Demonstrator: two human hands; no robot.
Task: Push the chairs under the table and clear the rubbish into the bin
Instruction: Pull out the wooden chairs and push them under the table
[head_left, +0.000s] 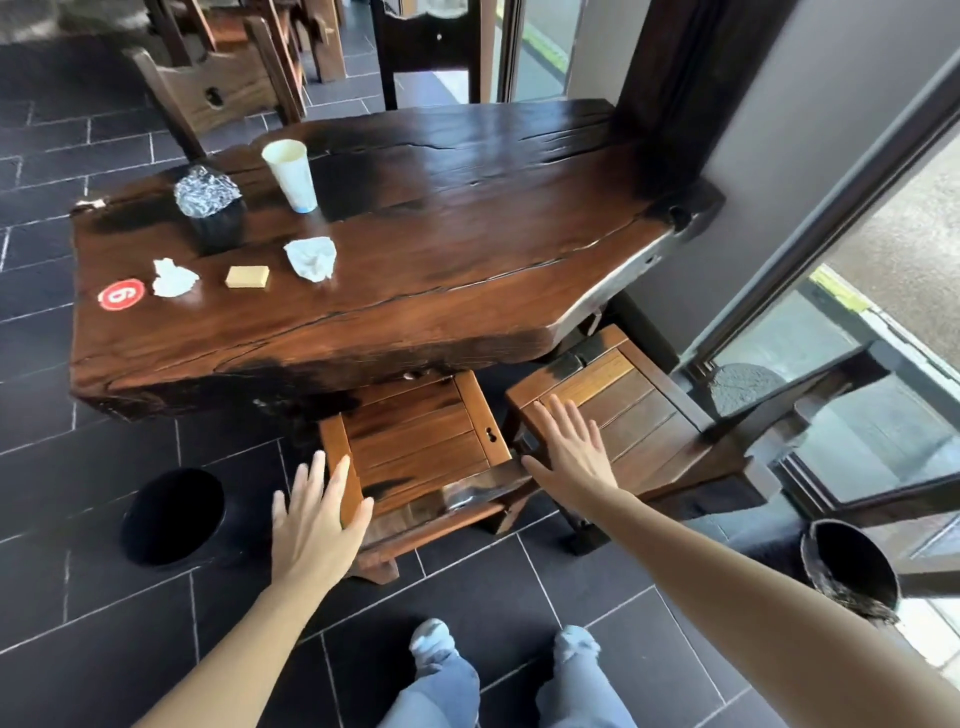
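A dark wooden table (441, 249) carries a paper cup (291, 174), a ball of foil (205, 193) on a black pot, two crumpled tissues (174, 278) (311, 258) and a small tan block (248, 276). Two wooden chairs stand at its near side: the left chair (421, 441) is partly under the top, the right chair (634, 410) sticks out further. My left hand (317, 519) is spread open at the left chair's left edge. My right hand (569, 452) lies flat and open on the right chair's seat corner. A black bin (174, 517) stands on the floor to the left.
A red number disc (120, 294) lies at the table's left end. Another wooden chair (218, 88) stands beyond the table. A glass door frame (810, 291) and a dark pot (852, 571) are close on the right. My feet are on dark floor tiles (104, 649).
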